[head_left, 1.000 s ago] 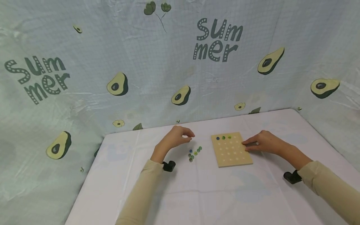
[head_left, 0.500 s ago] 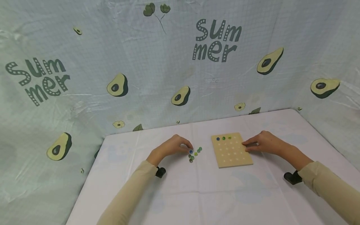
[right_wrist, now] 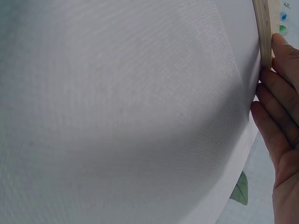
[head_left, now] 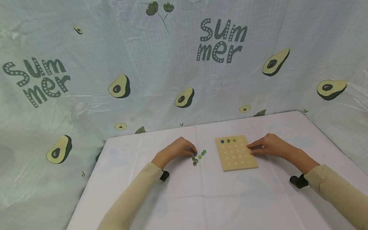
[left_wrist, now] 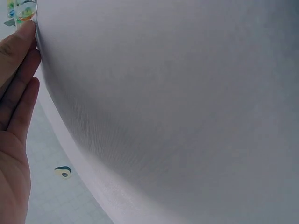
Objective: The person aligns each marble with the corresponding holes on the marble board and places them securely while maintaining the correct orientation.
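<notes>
My left hand (head_left: 180,148) reaches down to the loose marbles left of the board, thumb and fingertips pinching a blue marble (head_left: 195,154) on the cloth. Beside it lie a yellow marble (head_left: 200,157) and several greenish ones, such as a green marble (head_left: 196,161). In the left wrist view, clear marbles with coloured swirls (left_wrist: 25,9) show at the fingertips. My right hand (head_left: 270,145) holds the right edge of a square wooden board (head_left: 236,156) with rows of shallow hollows. In its back row sit a blue marble (head_left: 222,141), a green marble (head_left: 228,141) and a yellow-green marble (head_left: 234,140).
A pale pink cloth (head_left: 207,204) covers the table. Behind and at both sides hangs a light curtain (head_left: 155,64) printed with avocados and lettering. Each wrist carries a small black camera, like the one on the right (head_left: 299,181).
My left hand has come down from above the loose marbles and its fingertips have closed on the blue one. The right hand and the board have stayed in place.
</notes>
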